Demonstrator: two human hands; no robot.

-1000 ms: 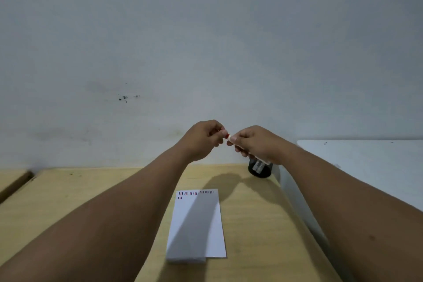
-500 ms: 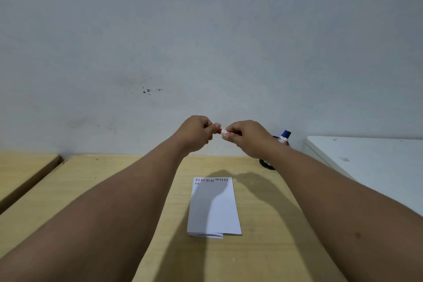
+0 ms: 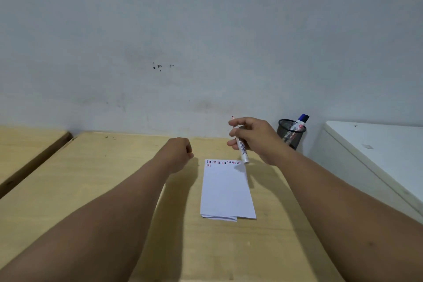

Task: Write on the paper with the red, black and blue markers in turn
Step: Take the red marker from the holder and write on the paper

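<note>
A folded white paper (image 3: 227, 192) lies on the wooden table (image 3: 91, 190), with short red, black and blue strokes along its top edge. My right hand (image 3: 254, 137) hovers above the paper's top right corner and holds a white-bodied marker (image 3: 241, 146), uncapped, its red tip pointing up. My left hand (image 3: 179, 151) is closed in a fist to the left of the paper; the cap is not visible and may be inside it. A blue-capped marker (image 3: 301, 121) stands in a black mesh cup (image 3: 290, 133) at the back right.
A grey wall rises right behind the table. A white cabinet top (image 3: 377, 144) adjoins the table on the right. A second wooden tabletop (image 3: 23, 144) sits at the left across a dark gap.
My hands, joined at the marker's red cap before, have pulled apart. The left fist moved down and left; the right hand now holds the uncapped marker. The view has tilted down.
</note>
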